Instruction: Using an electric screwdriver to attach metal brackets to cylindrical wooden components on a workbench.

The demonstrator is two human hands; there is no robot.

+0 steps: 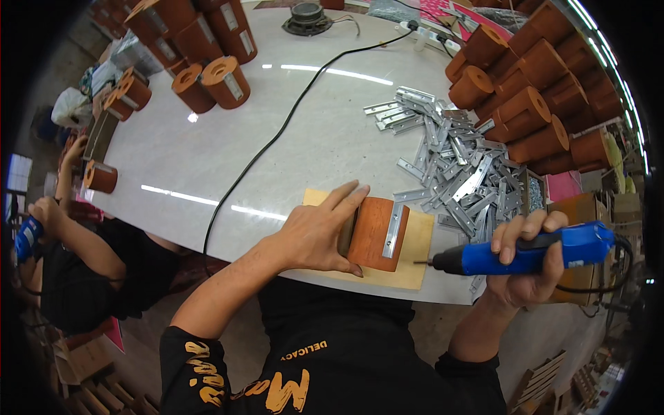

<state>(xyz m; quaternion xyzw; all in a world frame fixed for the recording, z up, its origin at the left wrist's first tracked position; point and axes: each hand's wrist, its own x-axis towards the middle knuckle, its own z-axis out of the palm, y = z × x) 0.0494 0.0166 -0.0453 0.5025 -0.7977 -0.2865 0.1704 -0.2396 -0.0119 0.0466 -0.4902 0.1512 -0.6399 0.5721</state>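
Note:
On a yellow board (418, 242) at the table's near edge lies a reddish-brown cylinder (370, 232), on its side. A silver metal strip (393, 232) with holes runs along its upper surface. My left hand (311, 232) grips the cylinder's left end, fingers across the far side and thumb at the near side. To the right, my right hand (529, 266) is wrapped around a blue electric screwdriver (481, 258). Its thin bit points left toward the cylinder, a short gap away from it. The cylinder's left end is partly hidden by my left hand.
Loose metal strips (456, 152) are heaped right of the board, beside a box of small screws (535, 194). Stacked cylinders (529, 114) stand at far right, others (225, 81) at far left. A black cable (273, 138) crosses the table. A co-worker (104, 263) sits at left.

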